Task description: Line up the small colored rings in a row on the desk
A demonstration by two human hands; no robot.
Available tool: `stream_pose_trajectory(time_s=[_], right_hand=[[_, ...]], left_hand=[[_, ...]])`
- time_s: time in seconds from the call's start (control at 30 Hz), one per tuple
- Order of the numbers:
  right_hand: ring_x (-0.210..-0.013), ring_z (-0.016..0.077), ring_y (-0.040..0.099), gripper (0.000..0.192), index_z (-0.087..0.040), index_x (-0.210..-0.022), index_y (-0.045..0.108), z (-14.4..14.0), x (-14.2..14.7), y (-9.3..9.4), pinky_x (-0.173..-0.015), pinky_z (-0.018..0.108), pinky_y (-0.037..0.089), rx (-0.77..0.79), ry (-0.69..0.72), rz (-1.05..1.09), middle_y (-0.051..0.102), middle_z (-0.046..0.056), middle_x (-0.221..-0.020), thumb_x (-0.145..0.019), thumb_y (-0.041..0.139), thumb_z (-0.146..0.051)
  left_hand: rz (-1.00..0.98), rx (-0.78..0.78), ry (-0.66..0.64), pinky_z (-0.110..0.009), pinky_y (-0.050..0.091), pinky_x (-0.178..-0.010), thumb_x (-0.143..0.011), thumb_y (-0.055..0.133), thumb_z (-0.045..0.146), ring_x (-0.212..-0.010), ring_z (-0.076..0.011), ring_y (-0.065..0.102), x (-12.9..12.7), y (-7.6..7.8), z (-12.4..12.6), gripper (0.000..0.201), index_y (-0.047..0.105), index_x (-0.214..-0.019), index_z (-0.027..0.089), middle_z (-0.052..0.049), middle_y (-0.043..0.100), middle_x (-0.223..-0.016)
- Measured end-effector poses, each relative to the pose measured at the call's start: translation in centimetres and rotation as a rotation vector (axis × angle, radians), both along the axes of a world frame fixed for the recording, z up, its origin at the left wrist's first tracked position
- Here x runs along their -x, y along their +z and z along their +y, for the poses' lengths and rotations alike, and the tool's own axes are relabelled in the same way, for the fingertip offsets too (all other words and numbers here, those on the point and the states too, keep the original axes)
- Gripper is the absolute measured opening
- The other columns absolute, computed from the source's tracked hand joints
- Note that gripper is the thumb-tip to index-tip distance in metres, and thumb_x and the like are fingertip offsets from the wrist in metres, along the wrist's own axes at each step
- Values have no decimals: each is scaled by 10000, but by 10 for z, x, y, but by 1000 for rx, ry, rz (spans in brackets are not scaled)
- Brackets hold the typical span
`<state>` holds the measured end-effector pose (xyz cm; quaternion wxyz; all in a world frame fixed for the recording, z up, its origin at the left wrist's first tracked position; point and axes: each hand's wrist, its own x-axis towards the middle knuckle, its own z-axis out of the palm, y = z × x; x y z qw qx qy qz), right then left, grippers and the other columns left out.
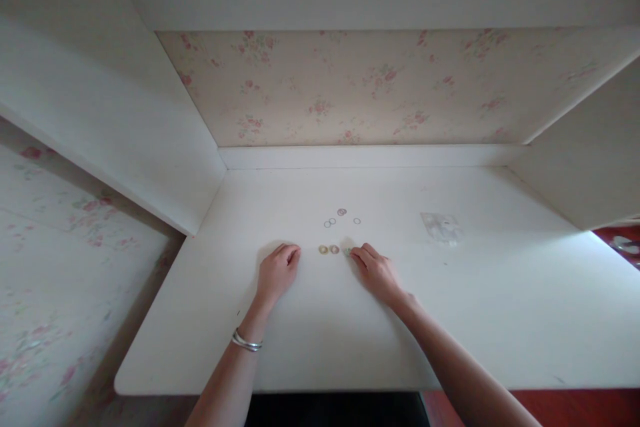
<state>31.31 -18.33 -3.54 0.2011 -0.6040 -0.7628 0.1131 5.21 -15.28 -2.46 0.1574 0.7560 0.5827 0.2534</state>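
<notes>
My left hand (277,272) rests on the white desk (310,340) with its fingers curled, holding nothing; a silver bangle sits on that wrist. My right hand (376,270) lies to the right, its fingertips touching a small greenish ring (347,251). Between the two hands lie two small rings, one golden (323,249) and one pinkish (335,249). Farther back several small thin rings (342,216) are scattered on the desk.
A small clear plastic bag (442,226) lies on the desk at the back right. White side panels and a shelf above enclose the desk, with floral wallpaper behind. The desk's front edge is close to my body.
</notes>
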Motion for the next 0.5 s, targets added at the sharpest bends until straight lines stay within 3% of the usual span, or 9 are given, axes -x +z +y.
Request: stream_pose_trajectory(time_s=[0.5], right_hand=[[-708,121,583,323,-237,-991,615,0,7,10,-600,222,357,26,6,-110,607,26,-883,-957,308,-332]], left_hand=[[6,-8,-1,-224,407,-693,-903,436,271,-749,-116,571,0,-1,-1,200,632,-898,227,1,642,-829]])
